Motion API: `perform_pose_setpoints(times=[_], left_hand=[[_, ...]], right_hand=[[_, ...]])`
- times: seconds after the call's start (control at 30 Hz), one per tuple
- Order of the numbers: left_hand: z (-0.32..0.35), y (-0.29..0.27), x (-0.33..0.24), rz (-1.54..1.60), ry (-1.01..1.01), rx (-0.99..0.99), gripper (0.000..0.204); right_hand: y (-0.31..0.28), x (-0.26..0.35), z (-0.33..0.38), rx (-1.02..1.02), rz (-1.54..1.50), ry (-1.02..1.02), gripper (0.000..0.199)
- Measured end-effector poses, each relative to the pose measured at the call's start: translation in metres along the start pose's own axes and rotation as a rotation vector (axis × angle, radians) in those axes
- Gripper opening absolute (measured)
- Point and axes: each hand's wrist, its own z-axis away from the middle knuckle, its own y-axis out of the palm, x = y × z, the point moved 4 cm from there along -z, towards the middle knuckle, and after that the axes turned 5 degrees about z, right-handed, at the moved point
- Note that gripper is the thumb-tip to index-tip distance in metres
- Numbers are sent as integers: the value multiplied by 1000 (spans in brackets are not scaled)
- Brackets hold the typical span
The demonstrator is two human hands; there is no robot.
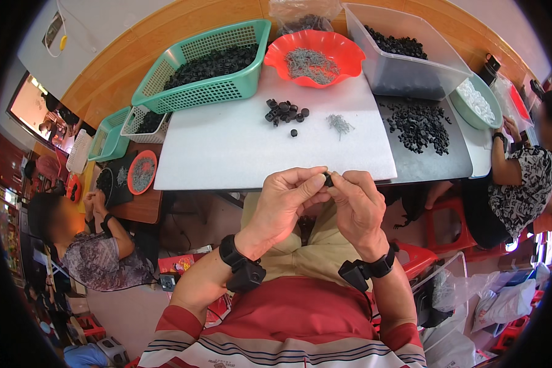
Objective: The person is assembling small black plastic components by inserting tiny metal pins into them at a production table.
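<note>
- Nearest the camera is the person's striped red shirt (282,331), with both forearms coming up from the lower edge, each with a black wrist strap carrying a small black device.
- Just beyond, the left hand (285,205) and the right hand (356,205) meet in front of the near edge of the white board (239,153).
- Both hands are curled nearly closed, fingertips pressed together around a small black ring (329,180) pinched between them. How much each hand grips is hard to tell, since the fingers hide most of the piece.
- On the white board, well beyond the hands, lies a little cluster of black rings (284,111), and to its right a small bunch of thin metal pins (339,124).
- Farther back, a green basket (205,64) on the left holds many black parts.
- To its right, a red wavy-edged bowl (314,56) is filled with grey pins.
- Farther right, a clear plastic tub (411,55) holds more black parts.
- Right of the white board, a grey mat (429,159) carries a spread heap of black rings (418,126).
- Beyond it, at the far right, stands a pale green bowl (478,101) with white pieces.
- At the left, another person (98,251) sits at a lower table with smaller baskets and an orange dish (142,173).
- At the right, a second person in a patterned top (521,184) sits beside a red stool (451,221).
</note>
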Motion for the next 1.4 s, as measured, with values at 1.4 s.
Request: perform_pose_setpoints(times=[1.4], left_hand=[[6,6,2,-169,-7,15,21]], right_hand=[[-7,-3,9,-2,-48,82,23]])
